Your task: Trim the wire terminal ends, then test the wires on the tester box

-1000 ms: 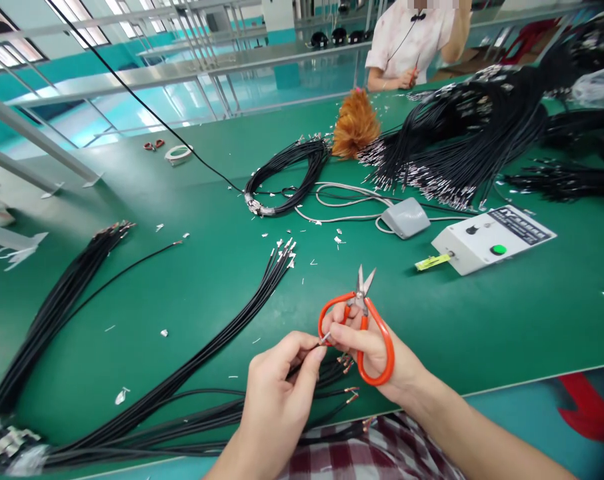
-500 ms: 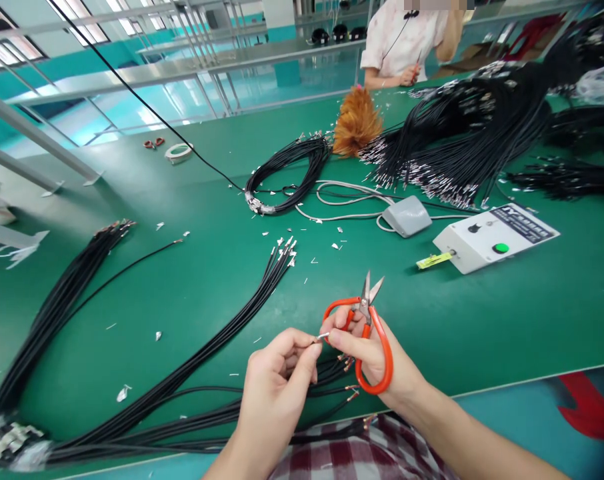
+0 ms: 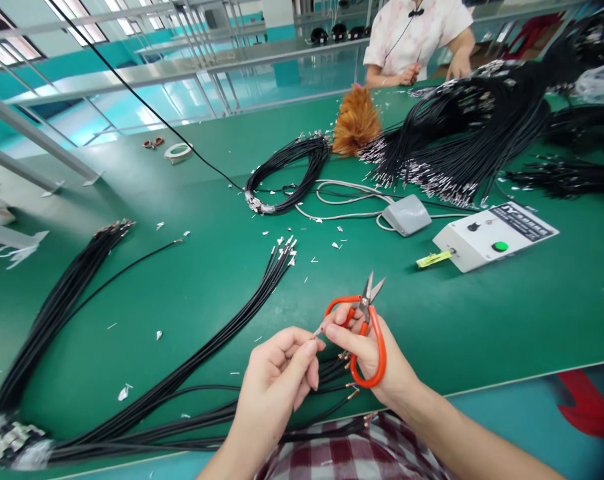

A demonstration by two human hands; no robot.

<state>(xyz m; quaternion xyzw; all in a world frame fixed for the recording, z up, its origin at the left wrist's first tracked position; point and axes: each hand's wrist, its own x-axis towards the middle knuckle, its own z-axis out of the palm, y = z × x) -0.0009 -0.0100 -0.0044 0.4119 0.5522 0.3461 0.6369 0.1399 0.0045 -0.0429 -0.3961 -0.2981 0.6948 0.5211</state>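
My left hand pinches a black wire's metal tip above the green table's near edge; my right hand grips orange scissors, blades parted; a slip could nick my fingertips or drop the tip.

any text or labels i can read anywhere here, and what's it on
None can be read for certain.
White control box: a dark label on its top carries pale lettering, too small and blurred to read.
Yellow tag at the box's left end: any marks are too small to tell.
Orange scissors in the right hand, grey foot pedal: no visible text.
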